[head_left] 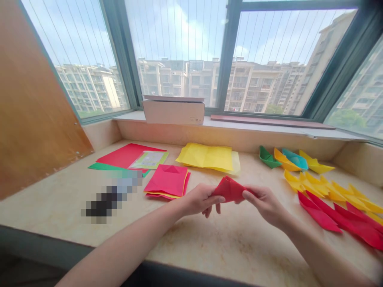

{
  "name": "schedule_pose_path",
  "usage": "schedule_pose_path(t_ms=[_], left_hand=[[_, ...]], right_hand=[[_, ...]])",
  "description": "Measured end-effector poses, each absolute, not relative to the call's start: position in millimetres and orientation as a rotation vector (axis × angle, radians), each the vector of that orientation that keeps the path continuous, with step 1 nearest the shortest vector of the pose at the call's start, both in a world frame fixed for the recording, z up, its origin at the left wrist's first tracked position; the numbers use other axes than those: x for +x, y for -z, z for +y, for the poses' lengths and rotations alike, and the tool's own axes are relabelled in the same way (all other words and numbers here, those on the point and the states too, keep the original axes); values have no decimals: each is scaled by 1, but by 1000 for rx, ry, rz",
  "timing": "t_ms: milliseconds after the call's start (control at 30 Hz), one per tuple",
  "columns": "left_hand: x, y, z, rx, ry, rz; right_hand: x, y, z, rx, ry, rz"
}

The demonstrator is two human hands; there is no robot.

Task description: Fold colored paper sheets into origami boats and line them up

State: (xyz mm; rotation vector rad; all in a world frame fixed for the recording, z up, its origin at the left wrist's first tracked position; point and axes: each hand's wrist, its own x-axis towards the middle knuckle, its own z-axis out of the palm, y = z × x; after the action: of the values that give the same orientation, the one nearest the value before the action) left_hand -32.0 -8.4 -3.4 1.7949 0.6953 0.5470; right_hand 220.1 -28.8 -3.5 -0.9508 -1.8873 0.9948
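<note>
A folded red paper [229, 189] is held up above the counter, between both hands. My left hand [206, 198] pinches its left corner, thumb on the near face. On the other side, my right hand [259, 199] grips the right corner between thumb and fingers. The paper comes to a low peak at the top, with a fold line down its middle. Left of my left hand lies a stack of red and yellow folded paper sheets [166, 181]. To the right of my right hand sit several red paper boats [320, 212] and yellow paper boats [326, 186].
Yellow paper sheets [206, 156] lie at the back middle. Red sheets [119, 154] over green ones, with a clear packet [149, 159], are at the back left. A pixelated object [110, 197] lies before them. A green paper boat [268, 157] heads the back-right row. A white box [173, 111] stands on the windowsill.
</note>
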Motion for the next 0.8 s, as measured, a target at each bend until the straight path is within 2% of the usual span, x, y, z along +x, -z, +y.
schedule_pose_path(t_ms=[200, 333, 433, 500, 600, 800], left_hand=[[-26, -6, -14, 1873, -652, 710], [-36, -30, -17, 2063, -1066, 959], [-73, -51, -19, 2185, -1290, 1280], [-114, -57, -22, 2355, -1124, 1662], [-179, -51, -31, 2259, -426, 2395], [-249, -27, -47, 2023, -36, 2506]], right_hand=[[224, 15, -27, -964, -931, -1786], [229, 17, -24, -1058, -772, -1677], [236, 14, -24, -1153, -601, -1599], [239, 11, -25, -1183, -507, -1542], [239, 6, -32, -1179, -438, -1526], [237, 12, -37, -1147, -388, -1612]])
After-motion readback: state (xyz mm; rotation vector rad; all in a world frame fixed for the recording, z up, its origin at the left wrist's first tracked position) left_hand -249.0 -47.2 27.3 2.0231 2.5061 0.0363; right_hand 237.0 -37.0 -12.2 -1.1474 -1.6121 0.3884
